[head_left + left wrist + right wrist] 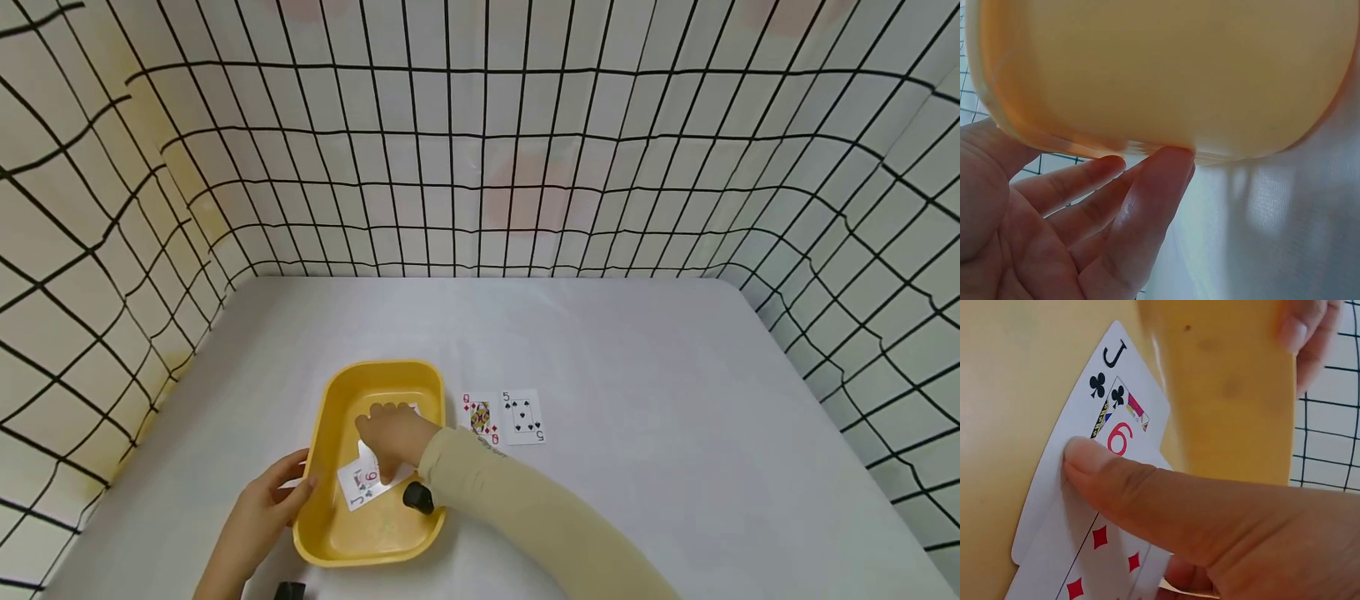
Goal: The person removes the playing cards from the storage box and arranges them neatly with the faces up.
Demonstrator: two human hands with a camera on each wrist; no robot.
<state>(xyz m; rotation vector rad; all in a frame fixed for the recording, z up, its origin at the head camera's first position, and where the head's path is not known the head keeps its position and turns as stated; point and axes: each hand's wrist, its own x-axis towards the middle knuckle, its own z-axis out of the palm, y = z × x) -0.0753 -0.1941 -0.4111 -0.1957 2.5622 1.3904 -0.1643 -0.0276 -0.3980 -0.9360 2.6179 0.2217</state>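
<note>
A yellow tray (324, 433) stands on the white table. Inside it lie a jack of clubs (1094, 394) and, on top of it, a six of diamonds (1100, 544). My right hand (384, 450) reaches into the tray; its thumb (1094, 464) presses on the six, and a finger shows under the card's edge, so it pinches the card. My left hand (300, 477) lies against the tray's outer left wall (1166, 69) with straight fingers (1154, 187) touching it. A queen of diamonds (481, 418) and a five of spades (522, 417) lie face up right of the tray.
White curtains with a black grid (480, 167) enclose the table on three sides. The white tablecloth (675, 417) stretches bare to the right and behind the tray. A black wrist camera (418, 497) sits on my right sleeve over the tray's rim.
</note>
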